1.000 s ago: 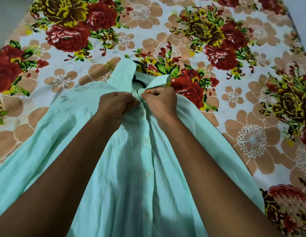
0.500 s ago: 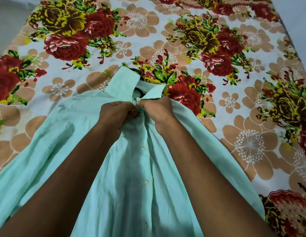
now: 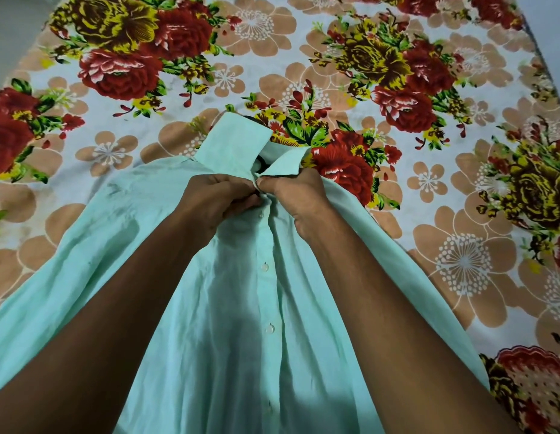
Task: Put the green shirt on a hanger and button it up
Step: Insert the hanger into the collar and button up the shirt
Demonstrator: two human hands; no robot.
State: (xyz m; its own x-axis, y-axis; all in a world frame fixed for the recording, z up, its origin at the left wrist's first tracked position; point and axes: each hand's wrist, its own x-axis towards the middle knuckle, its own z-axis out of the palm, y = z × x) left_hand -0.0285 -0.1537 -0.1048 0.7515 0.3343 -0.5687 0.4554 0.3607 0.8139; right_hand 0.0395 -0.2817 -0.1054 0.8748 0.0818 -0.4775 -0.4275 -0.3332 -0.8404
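Observation:
The pale green shirt point(image 3: 241, 308) lies front-up on the bed, its collar pointing away from me. A dark hanger point(image 3: 261, 161) shows only as a small black patch inside the neck opening; the rest is hidden under the cloth. My left hand point(image 3: 216, 202) and my right hand point(image 3: 295, 195) meet just below the collar, each pinching an edge of the placket at the top button. Below them several white buttons run down the closed front, the nearest at the button point(image 3: 264, 267).
A floral bedsheet point(image 3: 460, 214) with red roses and tan flowers covers the bed under the shirt. The bed's edge runs along the right side, by bare floor point(image 3: 554, 32) at the upper right. The shirt's sleeves spread off to the left and right.
Both hands stayed pinched together at the top of the placket. The collar and hands sit slightly lower in view, and the right collar flap has folded flatter.

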